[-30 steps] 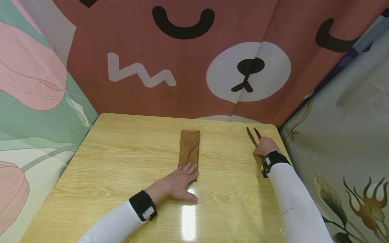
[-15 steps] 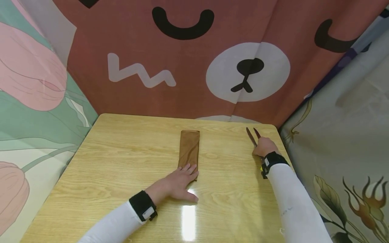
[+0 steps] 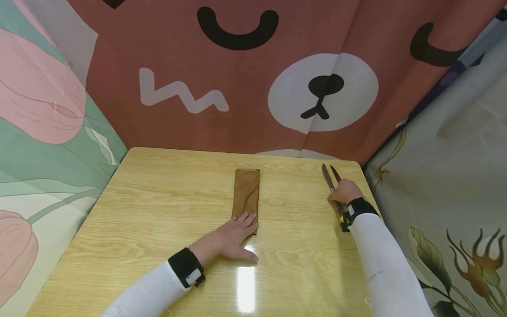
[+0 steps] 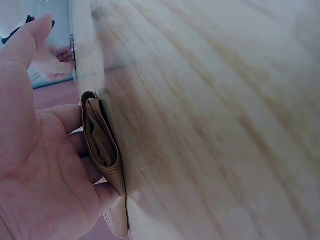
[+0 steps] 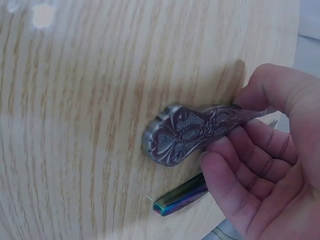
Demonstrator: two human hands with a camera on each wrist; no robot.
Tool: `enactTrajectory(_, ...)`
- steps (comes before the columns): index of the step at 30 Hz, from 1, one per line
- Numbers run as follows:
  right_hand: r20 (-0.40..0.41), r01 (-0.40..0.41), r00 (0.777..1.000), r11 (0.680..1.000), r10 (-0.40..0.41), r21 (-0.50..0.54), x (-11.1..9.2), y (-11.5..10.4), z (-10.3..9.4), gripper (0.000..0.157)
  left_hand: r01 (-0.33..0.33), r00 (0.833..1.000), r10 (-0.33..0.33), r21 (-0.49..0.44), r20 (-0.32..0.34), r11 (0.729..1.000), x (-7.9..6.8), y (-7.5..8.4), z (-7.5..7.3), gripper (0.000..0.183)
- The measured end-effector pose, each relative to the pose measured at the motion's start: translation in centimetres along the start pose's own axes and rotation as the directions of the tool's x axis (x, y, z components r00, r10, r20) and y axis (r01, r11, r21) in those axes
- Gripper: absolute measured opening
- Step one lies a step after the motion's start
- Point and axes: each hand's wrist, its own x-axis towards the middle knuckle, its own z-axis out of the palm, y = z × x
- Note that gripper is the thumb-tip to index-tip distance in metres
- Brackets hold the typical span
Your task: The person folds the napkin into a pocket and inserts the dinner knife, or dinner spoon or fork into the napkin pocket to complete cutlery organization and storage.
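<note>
In the head view, a long brown folded cloth (image 3: 246,189) lies at the middle of the table. My left hand (image 3: 233,240) rests with spread, fairly straight fingers on its near end. The left wrist view shows the fold's layered end (image 4: 102,135) under those fingers. At the far right, my right hand (image 3: 346,192) pinches a table knife by its ornate metal handle (image 5: 175,134) between thumb and fingers. Its blade (image 3: 327,177) points away. Beside it lies a second knife with a shiny rainbow-coloured handle (image 5: 180,195); its darker blade (image 3: 335,173) shows past the hand, which covers its middle.
The light wood-grain table (image 3: 158,198) has a glare spot near the front. A reddish-brown curtain (image 3: 237,132) with a bear print hangs behind the far edge. Printed cloth walls (image 3: 447,185) close in both sides.
My right hand shifts very slightly, and the pinched knife's blade tip moves a little farther away. My left hand and the folded cloth stay where they were.
</note>
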Motion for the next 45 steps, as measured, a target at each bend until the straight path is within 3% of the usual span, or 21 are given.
enactTrajectory(6, 0.022, 0.021, 1.0, 0.998, -0.022, 0.053, 0.4, 1.0, 0.3, 0.034, 0.003, 1.0, -0.003, -0.004, 0.001, 1.0, 0.0, -0.1, 0.1, 0.108)
enactTrajectory(13, 0.086, -0.02, 0.996, 0.982, 0.003, 0.19, -0.3, 1.6, 0.0, 0.031, 0.003, 1.0, -0.003, -0.006, 0.002, 1.0, 0.0, 0.0, 0.0, 0.109)
enactTrajectory(22, 0.125, -0.048, 0.992, 0.958, 0.013, 0.282, -0.8, 1.6, -0.3, 0.023, -0.006, 1.0, 0.006, -0.013, -0.007, 1.0, -0.2, 0.2, -0.2, 0.108)
enactTrajectory(27, 0.109, -0.009, 0.994, 0.951, -0.027, 0.31, -0.9, 1.8, -0.2, 0.021, -0.007, 1.0, 0.007, -0.012, -0.006, 1.0, -0.2, 0.2, -0.2, 0.108)
enactTrajectory(32, 0.088, 0.036, 0.993, 0.925, -0.074, 0.379, -1.4, 1.4, -0.5, 0.02, -0.002, 1.0, 0.002, -0.011, 0.0, 1.0, -0.2, 0.1, -0.2, 0.108)
enactTrajectory(39, 0.091, 0.022, 0.992, 0.852, -0.081, 0.524, -1.1, 1.0, -0.9, 0.021, -0.009, 1.0, 0.009, -0.022, -0.001, 1.0, -0.1, -0.1, 0.0, 0.108)
enactTrajectory(45, 0.04, 0.08, 0.991, 0.82, -0.124, 0.566, -1.1, 0.0, -1.8, 0.024, -0.012, 1.0, 0.012, -0.018, 0.0, 1.0, -0.1, -0.3, 0.1, 0.109)
